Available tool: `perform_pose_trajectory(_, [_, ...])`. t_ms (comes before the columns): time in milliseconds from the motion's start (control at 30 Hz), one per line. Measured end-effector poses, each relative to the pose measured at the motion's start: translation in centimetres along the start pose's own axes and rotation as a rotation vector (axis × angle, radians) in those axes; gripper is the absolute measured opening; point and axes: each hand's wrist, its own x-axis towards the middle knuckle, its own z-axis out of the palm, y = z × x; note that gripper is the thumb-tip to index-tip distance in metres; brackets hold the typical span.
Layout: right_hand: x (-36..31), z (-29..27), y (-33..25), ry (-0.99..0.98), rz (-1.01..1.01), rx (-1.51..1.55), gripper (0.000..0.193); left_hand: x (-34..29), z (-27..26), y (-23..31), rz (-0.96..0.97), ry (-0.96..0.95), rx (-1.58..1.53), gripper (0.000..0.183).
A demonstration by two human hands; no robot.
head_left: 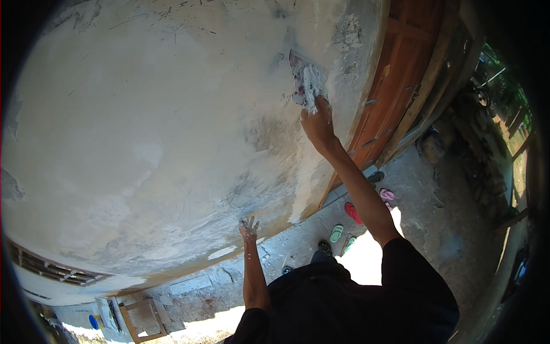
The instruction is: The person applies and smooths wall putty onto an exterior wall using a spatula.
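Mostly, a pale, patchy wall [126, 137] fills the left and middle, mottled with grey smears and rough spots. Low on its left is a slatted vent [60, 268]; just right of that, on the ground, is a wooden frame [129, 325]. Next comes the left hand [248, 229], empty, fingers spread and flecked with white, held toward the lower wall, perhaps for balance; whether it touches, I cannot tell. Farther right and well up the wall, a trowel [298, 73] carries a thick, lumpy load of white paste [312, 86]. The right hand [318, 121] is closed around its near end, arm stretched out, probably to reach that high patch with the blade toward the wall. Below, a red sandal [353, 212], a green sandal [336, 233] and a pink sandal [387, 194] lie on the floor, likely left beside the brown door [395, 74] at right.
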Motion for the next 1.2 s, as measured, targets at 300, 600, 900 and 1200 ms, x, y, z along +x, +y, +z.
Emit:
perform_pose_trajectory(300, [-11.8,3.0,-0.1,-0.356,-0.45,0.209,0.065,0.4,-1.3,0.5,-0.02,-0.054,-0.017,0.018])
perform_pose_trajectory(600, [-3.2,3.4,0.1,-0.048,-0.395,-0.272,0.034,0.6,-0.3,0.4,-0.002,-0.118,0.024,0.017])
perform_pose_trajectory(900, [-13.8,4.9,0.3,-0.362,-0.421,0.094,0.064,1.4,-1.9,0.4,0.074,-0.144,0.068,0.016])
perform_pose_trajectory(1200, [-1.7,3.1,0.8,0.035,-0.202,-0.104,0.032,1.7,-2.3,-0.3,0.041,-0.146,-0.026,0.021])
